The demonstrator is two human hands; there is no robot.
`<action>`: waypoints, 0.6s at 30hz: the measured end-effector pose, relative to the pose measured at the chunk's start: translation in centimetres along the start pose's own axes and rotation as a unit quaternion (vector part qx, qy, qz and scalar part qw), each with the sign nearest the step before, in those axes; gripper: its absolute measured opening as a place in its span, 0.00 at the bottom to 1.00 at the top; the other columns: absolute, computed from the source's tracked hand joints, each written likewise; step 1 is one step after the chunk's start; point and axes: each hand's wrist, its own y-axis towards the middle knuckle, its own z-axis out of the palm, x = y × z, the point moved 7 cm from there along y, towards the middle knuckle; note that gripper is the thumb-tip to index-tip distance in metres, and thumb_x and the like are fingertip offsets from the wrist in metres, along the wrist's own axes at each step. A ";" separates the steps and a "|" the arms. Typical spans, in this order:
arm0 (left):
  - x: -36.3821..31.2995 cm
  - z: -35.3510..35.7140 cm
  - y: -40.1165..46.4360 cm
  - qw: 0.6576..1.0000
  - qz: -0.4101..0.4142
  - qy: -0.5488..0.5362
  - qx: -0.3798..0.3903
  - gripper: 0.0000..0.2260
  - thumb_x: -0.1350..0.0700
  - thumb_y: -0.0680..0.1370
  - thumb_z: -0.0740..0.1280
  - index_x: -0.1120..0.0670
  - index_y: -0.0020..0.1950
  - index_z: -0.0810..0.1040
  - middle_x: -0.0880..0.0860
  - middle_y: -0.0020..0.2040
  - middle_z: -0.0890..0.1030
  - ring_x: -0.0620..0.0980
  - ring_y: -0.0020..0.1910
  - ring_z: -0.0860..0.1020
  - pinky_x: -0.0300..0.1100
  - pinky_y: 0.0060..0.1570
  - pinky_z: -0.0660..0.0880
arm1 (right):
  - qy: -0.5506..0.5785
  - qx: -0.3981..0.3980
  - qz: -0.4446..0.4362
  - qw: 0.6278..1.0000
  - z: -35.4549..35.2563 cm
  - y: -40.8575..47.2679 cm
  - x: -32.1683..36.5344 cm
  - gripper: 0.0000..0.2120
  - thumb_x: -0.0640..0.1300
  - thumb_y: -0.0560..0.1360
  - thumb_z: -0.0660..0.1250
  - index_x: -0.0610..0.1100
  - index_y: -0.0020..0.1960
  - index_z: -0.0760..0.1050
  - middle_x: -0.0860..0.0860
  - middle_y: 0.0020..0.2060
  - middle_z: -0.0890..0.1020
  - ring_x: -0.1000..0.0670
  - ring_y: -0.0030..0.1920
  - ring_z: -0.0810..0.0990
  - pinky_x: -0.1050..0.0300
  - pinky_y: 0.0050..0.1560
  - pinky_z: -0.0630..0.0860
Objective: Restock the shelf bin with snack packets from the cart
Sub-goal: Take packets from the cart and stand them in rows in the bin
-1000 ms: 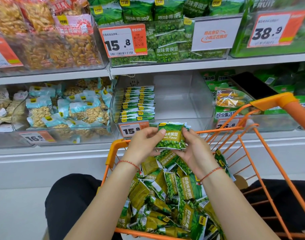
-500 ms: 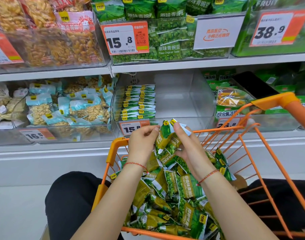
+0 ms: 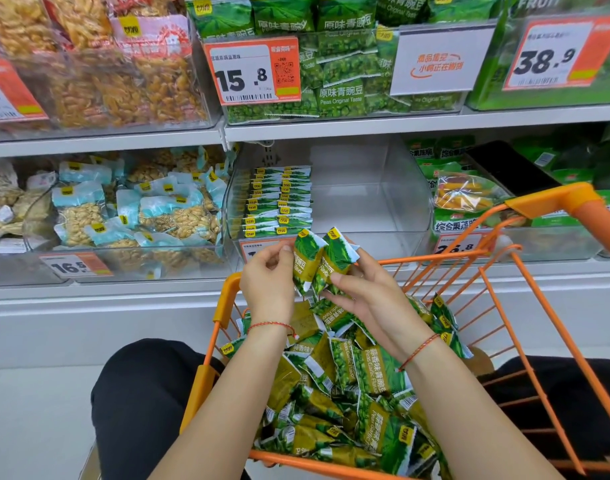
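A small bunch of green and olive pea snack packets (image 3: 319, 259) stands upright between my two hands, above the orange cart (image 3: 546, 206). My left hand (image 3: 267, 282) grips the bunch's left side and my right hand (image 3: 362, 292) holds it from the right and below. Many more of the same packets (image 3: 359, 393) lie heaped in the cart. Just behind my hands is the clear shelf bin (image 3: 393, 202), with one neat stack of packets (image 3: 279, 202) against its left wall and bare floor to the right.
A bin of light-blue nut packets (image 3: 130, 216) sits to the left, and a bin of green fruit-chip bags (image 3: 470, 195) to the right. The upper shelf holds peas and price tags (image 3: 253, 72). My black-clad knees flank the cart.
The packets I hold have turned from lying flat and facing me to standing upright, and my hands have risen a little toward the bin.
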 end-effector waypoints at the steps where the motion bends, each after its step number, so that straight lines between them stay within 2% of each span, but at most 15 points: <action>1: -0.3 -0.2 0.0 1.000 0.014 0.004 -0.007 0.06 0.57 0.78 0.66 0.54 0.51 0.81 0.46 0.34 0.78 0.37 0.30 0.74 0.30 0.33 0.69 | -0.008 0.001 0.002 1.000 0.0 0.0 0.0 0.17 0.30 0.77 0.61 0.45 0.62 0.71 0.60 0.37 0.82 0.59 0.43 0.81 0.47 0.60 0.76; 3: -0.8 -0.2 -0.2 0.999 0.035 0.018 -0.012 0.04 0.58 0.78 0.64 0.53 0.51 0.78 0.45 0.33 0.76 0.38 0.28 0.72 0.30 0.29 0.66 | -0.021 -0.001 0.010 1.000 0.2 -0.1 0.0 0.12 0.31 0.77 0.61 0.46 0.54 0.72 0.61 0.32 0.80 0.61 0.39 0.80 0.47 0.60 0.76; 5: -1.3 0.1 -0.5 0.998 0.051 0.044 -0.006 0.05 0.57 0.79 0.63 0.53 0.52 0.78 0.44 0.34 0.76 0.40 0.31 0.72 0.33 0.30 0.65 | -0.029 -0.015 0.020 0.999 0.2 -0.2 0.0 0.14 0.31 0.77 0.62 0.50 0.50 0.73 0.58 0.35 0.80 0.60 0.41 0.81 0.50 0.58 0.77; 8: -1.8 0.9 -0.8 0.995 0.073 0.070 0.025 0.07 0.57 0.80 0.61 0.53 0.53 0.79 0.42 0.38 0.76 0.38 0.36 0.73 0.29 0.33 0.66 | -0.027 -0.034 0.024 0.999 0.0 -0.4 0.2 0.16 0.31 0.77 0.62 0.53 0.46 0.71 0.56 0.37 0.78 0.58 0.42 0.81 0.52 0.55 0.77; 10: -2.0 1.4 -0.9 0.993 0.074 0.075 0.057 0.09 0.57 0.81 0.59 0.52 0.53 0.79 0.41 0.41 0.75 0.37 0.39 0.73 0.32 0.37 0.66 | -0.035 -0.036 0.018 0.999 -0.1 -0.5 0.2 0.15 0.33 0.77 0.63 0.51 0.56 0.71 0.59 0.41 0.74 0.59 0.41 0.80 0.54 0.55 0.77; 12: -2.0 2.0 -1.1 0.991 0.060 0.084 0.090 0.10 0.55 0.82 0.57 0.51 0.48 0.77 0.42 0.37 0.74 0.39 0.38 0.71 0.41 0.37 0.64 | -0.041 -0.042 0.015 0.998 -0.3 -0.5 0.2 0.24 0.34 0.77 0.63 0.44 0.71 0.62 0.61 0.47 0.70 0.59 0.42 0.78 0.57 0.53 0.78; 14: -2.0 2.4 -1.5 0.988 0.051 0.095 0.113 0.15 0.54 0.82 0.56 0.53 0.37 0.72 0.47 0.31 0.69 0.45 0.32 0.68 0.45 0.33 0.60 | -0.058 -0.040 0.011 0.997 -0.4 -0.5 0.0 0.26 0.34 0.78 0.63 0.39 0.73 0.59 0.55 0.51 0.76 0.59 0.41 0.78 0.61 0.49 0.79; 15: -2.1 2.4 -1.6 0.987 0.048 0.100 0.117 0.17 0.53 0.82 0.56 0.54 0.34 0.69 0.49 0.29 0.68 0.47 0.31 0.67 0.45 0.32 0.60 | -0.068 -0.033 0.011 0.997 -0.4 -0.4 0.0 0.22 0.34 0.78 0.62 0.39 0.70 0.62 0.55 0.44 0.81 0.59 0.41 0.79 0.62 0.47 0.79; 16: -2.2 2.4 -1.8 0.987 0.045 0.103 0.116 0.18 0.53 0.82 0.56 0.54 0.33 0.67 0.49 0.29 0.67 0.47 0.30 0.66 0.45 0.32 0.59 | -0.082 -0.027 0.014 0.996 -0.1 -0.5 0.2 0.18 0.34 0.78 0.62 0.42 0.66 0.66 0.60 0.34 0.80 0.59 0.40 0.78 0.62 0.48 0.79; 17: -2.3 2.3 -1.9 0.988 0.042 0.101 0.112 0.18 0.53 0.82 0.56 0.54 0.32 0.66 0.50 0.28 0.66 0.47 0.30 0.65 0.45 0.32 0.58 | -0.088 -0.028 0.018 0.996 -0.1 -0.5 0.0 0.13 0.34 0.78 0.62 0.46 0.60 0.69 0.60 0.28 0.77 0.59 0.40 0.77 0.60 0.50 0.79; 18: -2.3 2.3 -1.9 0.989 0.036 0.094 0.105 0.19 0.54 0.82 0.56 0.54 0.31 0.65 0.50 0.28 0.66 0.47 0.29 0.65 0.46 0.32 0.58 | -0.087 -0.031 0.022 0.995 -0.1 -0.4 0.0 0.11 0.35 0.78 0.62 0.51 0.51 0.68 0.58 0.27 0.75 0.60 0.38 0.76 0.56 0.54 0.78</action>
